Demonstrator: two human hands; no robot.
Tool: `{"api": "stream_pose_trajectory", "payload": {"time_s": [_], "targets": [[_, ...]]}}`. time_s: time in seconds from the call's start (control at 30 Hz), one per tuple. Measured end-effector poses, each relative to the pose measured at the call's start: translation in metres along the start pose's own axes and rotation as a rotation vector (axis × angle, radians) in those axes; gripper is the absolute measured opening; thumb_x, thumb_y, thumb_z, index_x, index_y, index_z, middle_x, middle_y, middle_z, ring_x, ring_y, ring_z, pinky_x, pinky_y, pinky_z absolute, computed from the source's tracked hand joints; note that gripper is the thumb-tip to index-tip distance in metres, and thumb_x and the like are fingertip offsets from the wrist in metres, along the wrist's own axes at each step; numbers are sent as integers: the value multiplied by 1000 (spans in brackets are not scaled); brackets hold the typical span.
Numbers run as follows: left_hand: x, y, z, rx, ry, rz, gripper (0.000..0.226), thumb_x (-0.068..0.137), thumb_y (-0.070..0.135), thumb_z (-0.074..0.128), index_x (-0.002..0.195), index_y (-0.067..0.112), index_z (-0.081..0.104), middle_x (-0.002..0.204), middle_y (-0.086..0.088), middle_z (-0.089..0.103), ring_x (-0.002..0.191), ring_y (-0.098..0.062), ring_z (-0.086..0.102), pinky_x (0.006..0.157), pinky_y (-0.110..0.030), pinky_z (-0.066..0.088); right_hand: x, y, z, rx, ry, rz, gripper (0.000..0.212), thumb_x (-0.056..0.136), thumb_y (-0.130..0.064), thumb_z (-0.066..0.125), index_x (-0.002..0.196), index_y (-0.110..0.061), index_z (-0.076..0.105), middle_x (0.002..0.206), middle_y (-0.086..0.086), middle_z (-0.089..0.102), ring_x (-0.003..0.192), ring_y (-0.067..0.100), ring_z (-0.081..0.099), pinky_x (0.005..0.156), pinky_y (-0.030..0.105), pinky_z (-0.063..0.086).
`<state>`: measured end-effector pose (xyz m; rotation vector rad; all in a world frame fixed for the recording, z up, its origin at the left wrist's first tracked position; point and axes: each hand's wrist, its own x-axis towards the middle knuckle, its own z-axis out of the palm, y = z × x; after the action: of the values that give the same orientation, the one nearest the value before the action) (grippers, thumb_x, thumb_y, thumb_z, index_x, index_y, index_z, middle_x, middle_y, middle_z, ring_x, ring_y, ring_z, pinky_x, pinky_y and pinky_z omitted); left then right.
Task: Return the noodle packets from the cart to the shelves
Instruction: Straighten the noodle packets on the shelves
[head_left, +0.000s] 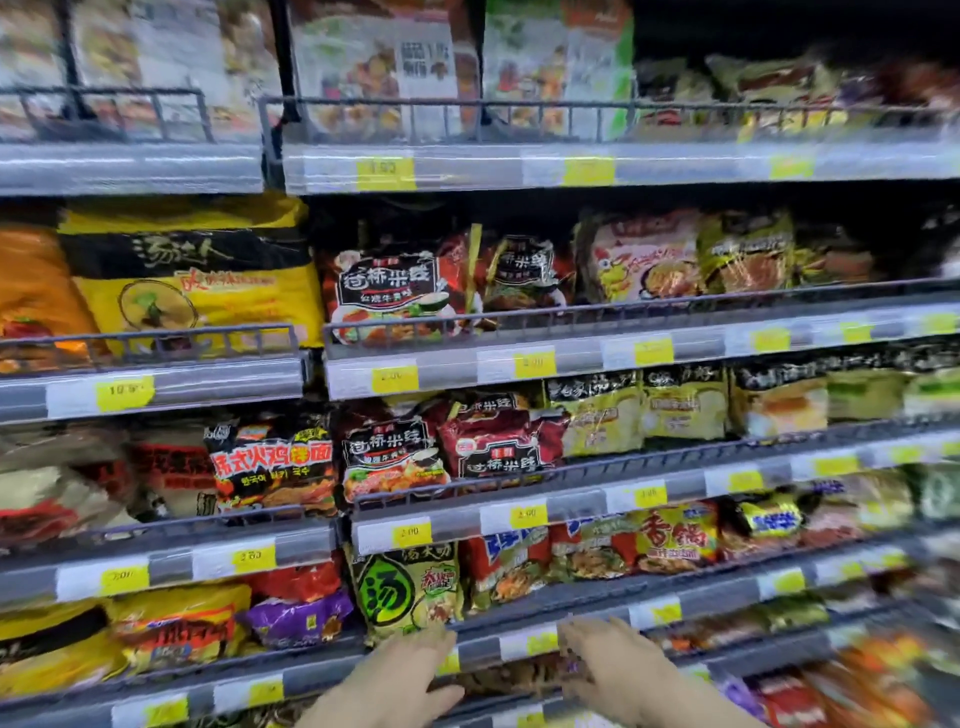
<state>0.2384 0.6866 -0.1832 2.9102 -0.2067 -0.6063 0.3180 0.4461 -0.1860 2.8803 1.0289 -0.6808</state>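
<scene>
My left hand (400, 680) and my right hand (618, 670) are low in the head view, in front of a lower shelf rail (483, 649). Between them is a dark brown noodle packet (514, 675), blurred by motion. The left hand holds its left edge, thumb below and fingers above. At the right edge, the right hand's fingers curl onto the packet. The packet sits at the mouth of the shelf row below the green noodle packet (410, 587). The cart is out of view.
Several tiers of wire-fronted shelves fill the view, packed with noodle packets: yellow multipacks (192, 280) at left, red-black packets (389, 296) in the middle, green-yellow ones (680, 405) at right. Yellow price tags (410, 532) line the rails. The right side is blurred.
</scene>
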Motion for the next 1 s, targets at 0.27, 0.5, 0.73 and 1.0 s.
{"api": "stream_pose_trajectory", "payload": {"time_s": [0.27,0.5,0.73,1.0], "targets": [[57,81,-47,26,73,29,96,73,80,18,150,22,9,158,4,8,144,-18,14,117,-31,12,-20,98,-37,-21,139,34,65,97,-40,42,151,-16,15,160,5,13,146,23,15,120,37,11],[128,166,-94,-140,347,42,71,91,57,34,150,28,6,157,10,2,144,-8,9,115,-25,14,-30,188,-86,54,380,50,58,96,-33,44,149,-21,24,152,1,36,135,22,40,104,33,39],[172,186,-137,-403,575,-103,76,94,46,43,150,16,1,158,-3,-4,145,-15,-1,115,-29,7,7,222,-141,156,534,-23,58,98,-33,44,150,-22,22,153,-2,34,134,19,41,100,35,44],[219,189,-166,-598,657,-361,30,93,32,52,70,14,43,67,4,43,60,-9,40,42,-13,27,79,226,-167,316,533,-5,68,93,-25,47,151,-21,10,98,11,53,77,27,55,53,29,38]]}}
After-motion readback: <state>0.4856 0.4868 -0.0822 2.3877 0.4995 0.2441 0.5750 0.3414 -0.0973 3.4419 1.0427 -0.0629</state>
